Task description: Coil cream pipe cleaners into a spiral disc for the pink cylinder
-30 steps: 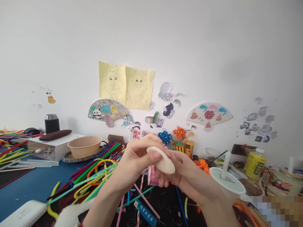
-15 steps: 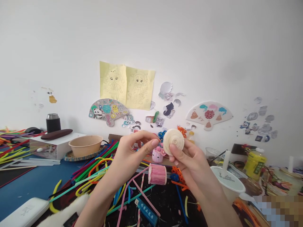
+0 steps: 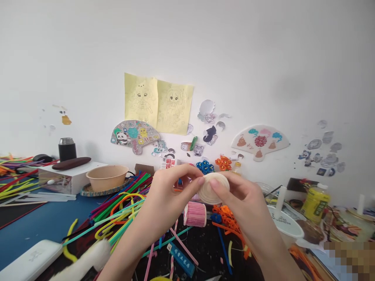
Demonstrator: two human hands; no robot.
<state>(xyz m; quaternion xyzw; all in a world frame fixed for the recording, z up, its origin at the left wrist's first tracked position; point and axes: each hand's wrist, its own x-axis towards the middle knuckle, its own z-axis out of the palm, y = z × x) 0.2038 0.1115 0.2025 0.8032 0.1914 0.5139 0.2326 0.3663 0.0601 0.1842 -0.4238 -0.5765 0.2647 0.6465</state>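
A cream disc coiled from pipe cleaner (image 3: 209,192) is held up above the worktop. My right hand (image 3: 241,199) grips it, its thumb lying flat across the coils. At the left edge of the disc, my left hand (image 3: 171,191) pinches with thumb and fingertips; its other fingers curl behind, partly hidden. Just below the disc lies a pink ribbed cylinder (image 3: 195,214) with a pale rim, apart from both hands. A small pink figure behind the disc is mostly covered by my fingers.
Loose pipe cleaners (image 3: 123,210) lie left, orange ones (image 3: 227,218) at centre right. A blue eraser-like block (image 3: 181,259) is in front. Further left are a tan bowl (image 3: 107,177) and a white power-bank-like box (image 3: 33,259). A lidded cup (image 3: 284,224) and yellow bottle (image 3: 315,201) stand right.
The disc has come down slightly and tilted flatter. My left hand has moved right, from apart from the disc to its left edge. The pink cylinder has stayed in place.
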